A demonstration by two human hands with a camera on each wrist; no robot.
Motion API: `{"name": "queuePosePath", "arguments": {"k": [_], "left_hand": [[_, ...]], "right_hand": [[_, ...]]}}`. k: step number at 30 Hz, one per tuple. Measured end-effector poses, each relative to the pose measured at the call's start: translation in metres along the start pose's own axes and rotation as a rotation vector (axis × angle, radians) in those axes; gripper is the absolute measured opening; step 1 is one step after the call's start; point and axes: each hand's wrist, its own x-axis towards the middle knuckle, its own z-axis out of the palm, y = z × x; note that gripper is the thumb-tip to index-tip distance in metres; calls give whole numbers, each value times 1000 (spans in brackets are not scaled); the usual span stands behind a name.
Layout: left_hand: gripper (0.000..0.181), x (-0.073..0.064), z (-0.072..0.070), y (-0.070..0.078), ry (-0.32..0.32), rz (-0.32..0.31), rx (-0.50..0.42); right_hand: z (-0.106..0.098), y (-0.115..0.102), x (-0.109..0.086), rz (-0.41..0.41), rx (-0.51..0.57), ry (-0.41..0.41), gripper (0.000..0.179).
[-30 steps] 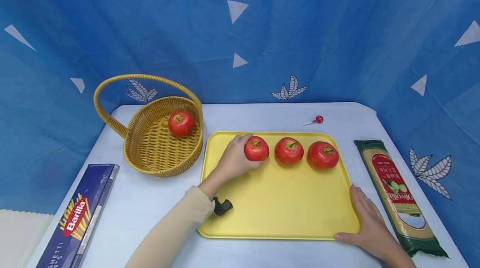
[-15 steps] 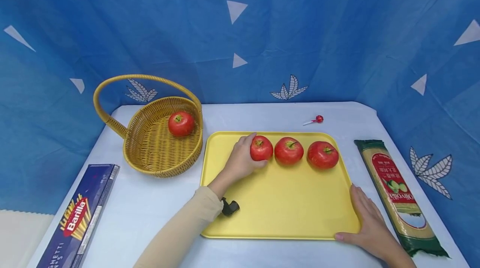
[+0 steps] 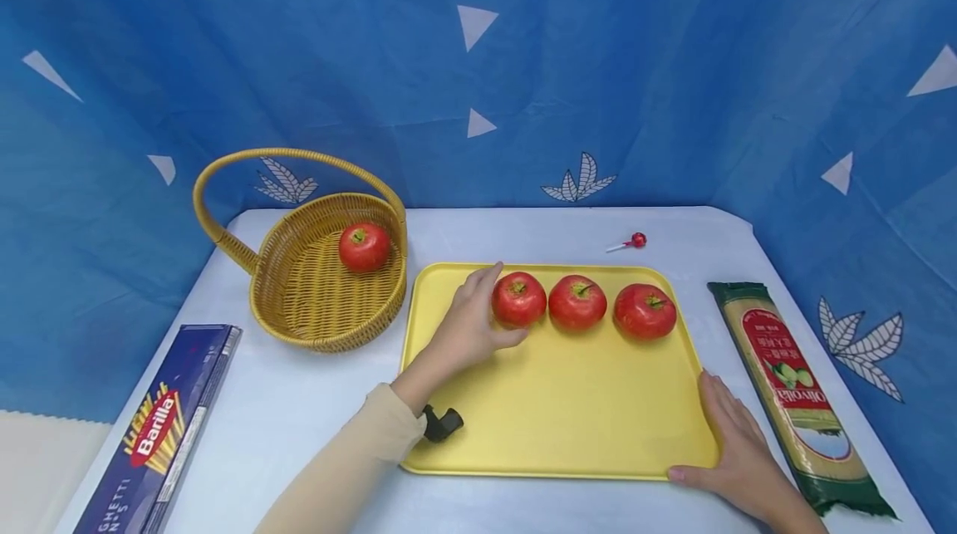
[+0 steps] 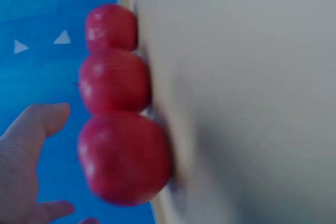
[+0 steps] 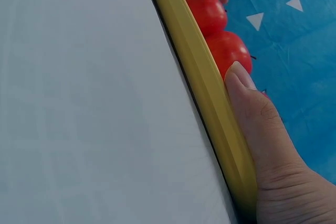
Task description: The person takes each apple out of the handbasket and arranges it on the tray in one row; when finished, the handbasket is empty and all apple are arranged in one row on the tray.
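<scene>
Three red apples stand in a row along the far part of a yellow tray (image 3: 568, 401): the left apple (image 3: 519, 299), the middle apple (image 3: 578, 303) and the right apple (image 3: 645, 311). My left hand (image 3: 471, 322) is beside the left apple with thumb and fingers spread. In the left wrist view a gap shows between that hand (image 4: 26, 166) and the nearest apple (image 4: 123, 158). At the tray's near right corner, my right hand (image 3: 736, 451) holds the edge. Its thumb (image 5: 260, 119) lies against the rim in the right wrist view; the other fingers are hidden there.
A wicker basket (image 3: 299, 301) with a tall handle and one apple (image 3: 364, 247) inside stands left of the tray. A lollipop (image 3: 635, 241) lies behind it. A spaghetti box (image 3: 160, 426) is at far left, a pasta packet (image 3: 800, 393) at right. Blue cloth (image 3: 561, 61) hangs behind.
The left apple shifted right, close to the middle apple, in my left hand. The left hand's fingers have since loosened, and it has drawn slightly left. My right hand stays on the tray.
</scene>
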Motion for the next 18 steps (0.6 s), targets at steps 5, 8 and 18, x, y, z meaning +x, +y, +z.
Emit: {"name": "queuePosePath", "arguments": {"k": [5,8,18], "left_hand": [[83,-27,-40,0,147,44,-22],[67,-38,-63,-9,307,85,-70],[69,-50,-137,-42,511,-68,7]], "right_hand": [[0,1,0,-8,-2,-4,138],[-1,2,0,-8,-5,-12,138],[1,5,1,-14,11,-16,136]]}}
